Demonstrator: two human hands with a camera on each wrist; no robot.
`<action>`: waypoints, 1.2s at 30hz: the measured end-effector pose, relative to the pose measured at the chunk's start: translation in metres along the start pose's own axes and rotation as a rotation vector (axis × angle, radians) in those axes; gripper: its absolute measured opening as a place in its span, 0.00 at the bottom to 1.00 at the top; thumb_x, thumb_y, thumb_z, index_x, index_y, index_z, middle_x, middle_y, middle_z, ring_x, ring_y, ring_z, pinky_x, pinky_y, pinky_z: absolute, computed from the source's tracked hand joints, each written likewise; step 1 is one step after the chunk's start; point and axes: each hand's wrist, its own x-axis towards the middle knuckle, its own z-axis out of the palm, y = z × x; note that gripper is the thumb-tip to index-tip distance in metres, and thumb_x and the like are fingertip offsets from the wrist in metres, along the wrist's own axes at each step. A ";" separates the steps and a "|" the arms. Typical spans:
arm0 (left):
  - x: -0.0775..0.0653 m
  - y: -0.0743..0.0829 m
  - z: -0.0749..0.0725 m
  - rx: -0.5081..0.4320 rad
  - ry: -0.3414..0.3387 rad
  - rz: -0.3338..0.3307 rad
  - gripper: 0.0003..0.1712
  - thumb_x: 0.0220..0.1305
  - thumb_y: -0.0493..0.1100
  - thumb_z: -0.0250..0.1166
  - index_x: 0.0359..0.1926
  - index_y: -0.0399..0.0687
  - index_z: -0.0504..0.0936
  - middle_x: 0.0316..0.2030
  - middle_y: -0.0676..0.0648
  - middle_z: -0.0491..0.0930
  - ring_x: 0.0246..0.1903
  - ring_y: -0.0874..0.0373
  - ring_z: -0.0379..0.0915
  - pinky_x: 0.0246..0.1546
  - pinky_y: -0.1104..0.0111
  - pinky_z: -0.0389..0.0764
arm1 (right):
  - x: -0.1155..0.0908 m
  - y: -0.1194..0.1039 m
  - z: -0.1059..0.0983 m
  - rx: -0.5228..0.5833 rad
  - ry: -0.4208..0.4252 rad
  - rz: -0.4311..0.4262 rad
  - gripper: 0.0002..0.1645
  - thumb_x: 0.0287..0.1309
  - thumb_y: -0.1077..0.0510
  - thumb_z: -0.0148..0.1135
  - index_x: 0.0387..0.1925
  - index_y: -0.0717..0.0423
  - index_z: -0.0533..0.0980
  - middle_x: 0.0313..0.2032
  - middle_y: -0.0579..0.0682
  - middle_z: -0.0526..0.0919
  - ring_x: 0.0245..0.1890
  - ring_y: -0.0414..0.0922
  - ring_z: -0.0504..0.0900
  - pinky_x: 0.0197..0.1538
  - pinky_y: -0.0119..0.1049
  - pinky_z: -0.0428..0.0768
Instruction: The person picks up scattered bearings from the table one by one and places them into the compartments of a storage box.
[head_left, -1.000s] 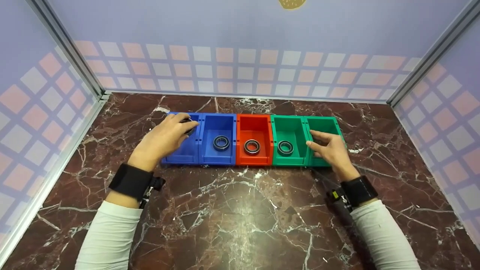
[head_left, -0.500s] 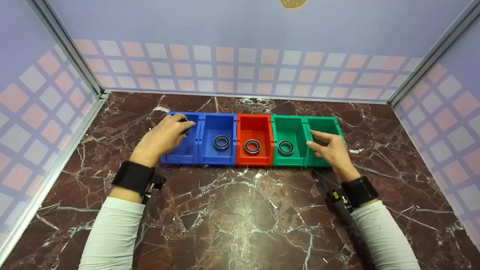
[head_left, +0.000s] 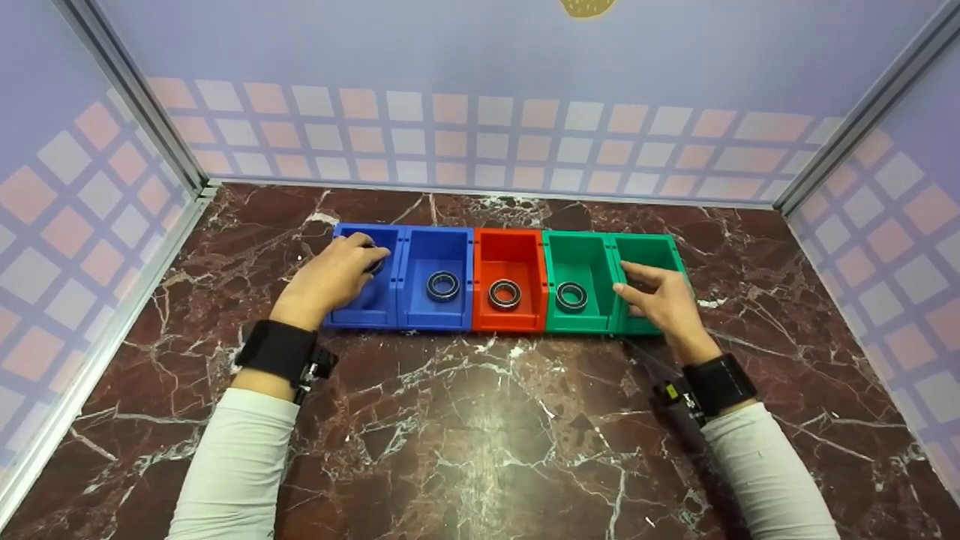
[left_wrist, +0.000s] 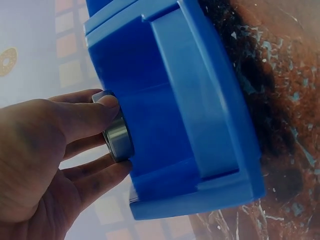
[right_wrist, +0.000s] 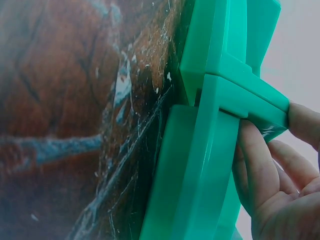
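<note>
My left hand (head_left: 330,274) pinches a ball bearing (left_wrist: 119,139) between thumb and fingers, over the leftmost blue bin (head_left: 364,319). In the left wrist view the bearing is tilted on edge at the bin's opening, its steel outer ring showing. My right hand (head_left: 664,300) is at the rightmost green bin (head_left: 646,244). In the right wrist view its thumb and fingers sit on either side of that bin's wall (right_wrist: 260,107), gripping it. The right hand hides part of the bin's inside.
Between the hands, one bearing (head_left: 443,286) lies in the second blue bin, another bearing (head_left: 504,294) in the red bin (head_left: 510,244), and a third bearing (head_left: 571,297) in the left green bin (head_left: 577,247). The bins stand side by side on a marbled table (head_left: 465,420), before a tiled-pattern wall (head_left: 480,135).
My left hand has shifted slightly right and lower with the bearing, which shows less above the blue bin. The right hand and the other bearings stay where they were.
</note>
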 end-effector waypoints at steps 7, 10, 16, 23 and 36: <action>0.003 -0.001 0.007 -0.015 -0.009 -0.005 0.26 0.63 0.32 0.63 0.63 0.40 0.76 0.60 0.30 0.73 0.59 0.32 0.71 0.64 0.43 0.71 | 0.000 0.002 0.001 -0.006 0.008 -0.012 0.33 0.62 0.49 0.66 0.68 0.49 0.71 0.65 0.59 0.75 0.42 0.30 0.81 0.40 0.28 0.86; 0.004 -0.002 0.009 -0.020 -0.017 -0.011 0.26 0.63 0.32 0.63 0.63 0.40 0.77 0.60 0.30 0.74 0.59 0.33 0.71 0.64 0.43 0.72 | 0.001 0.002 0.001 -0.010 0.002 -0.006 0.34 0.63 0.49 0.66 0.68 0.49 0.71 0.66 0.59 0.75 0.47 0.37 0.83 0.41 0.29 0.86; 0.005 -0.003 0.011 -0.023 -0.033 -0.016 0.27 0.62 0.32 0.64 0.63 0.40 0.77 0.60 0.30 0.74 0.59 0.33 0.71 0.64 0.44 0.71 | 0.001 0.002 0.000 0.000 -0.006 0.006 0.34 0.63 0.49 0.65 0.69 0.49 0.69 0.66 0.59 0.74 0.58 0.53 0.80 0.44 0.31 0.86; 0.006 -0.007 0.017 -0.022 -0.049 -0.021 0.27 0.62 0.32 0.65 0.63 0.38 0.76 0.59 0.30 0.75 0.59 0.34 0.72 0.64 0.44 0.71 | 0.001 0.000 -0.001 0.009 -0.014 0.016 0.34 0.64 0.49 0.65 0.70 0.48 0.68 0.67 0.59 0.73 0.61 0.55 0.78 0.47 0.33 0.86; 0.008 -0.007 0.027 0.005 -0.009 0.031 0.21 0.59 0.31 0.67 0.54 0.36 0.82 0.48 0.31 0.80 0.49 0.36 0.77 0.56 0.46 0.78 | 0.003 0.002 0.001 0.000 0.002 0.002 0.34 0.63 0.50 0.66 0.69 0.50 0.70 0.65 0.59 0.75 0.54 0.47 0.82 0.44 0.31 0.86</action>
